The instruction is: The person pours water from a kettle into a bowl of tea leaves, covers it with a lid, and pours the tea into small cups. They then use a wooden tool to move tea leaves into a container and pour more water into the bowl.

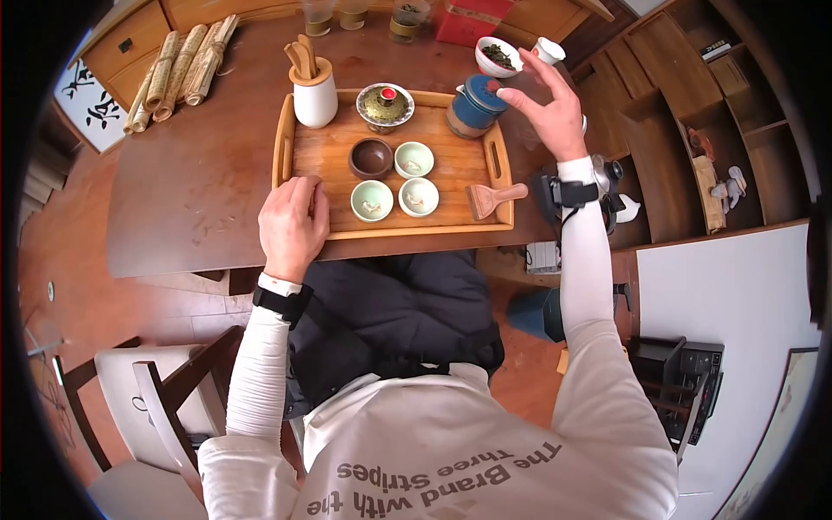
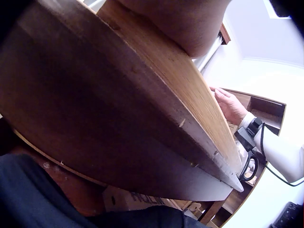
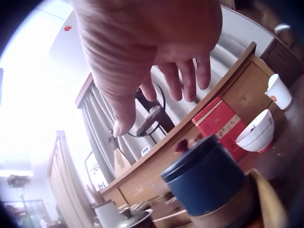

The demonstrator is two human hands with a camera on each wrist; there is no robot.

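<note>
My right hand [image 1: 549, 113] hovers beside and above a blue lidded jar [image 1: 477, 104], fingers spread and thumb near its red knob. In the right wrist view the hand is apart from the jar [image 3: 204, 175]. My left hand [image 1: 293, 227] rests with loosely curled fingers at the near left corner of a wooden tray [image 1: 334, 232]; its fingertips are hidden. On the tray stand a patterned lidded tea bowl [image 1: 374, 108], a dark brown cup [image 1: 371, 159], three pale green cups [image 1: 414, 160] and a small flat wooden tool [image 1: 492, 199]. A white holder [image 1: 315, 102] with wooden tools stands there too.
Behind the jar are a white bowl [image 1: 511, 65] of dark leaves, a white cup [image 1: 549, 49] and a red box [image 1: 468, 21]. Bamboo rolls [image 1: 178, 74] lie at the far left. A kettle [image 1: 612, 169] stands right of the tray; shelves [image 1: 667, 95] rise beyond.
</note>
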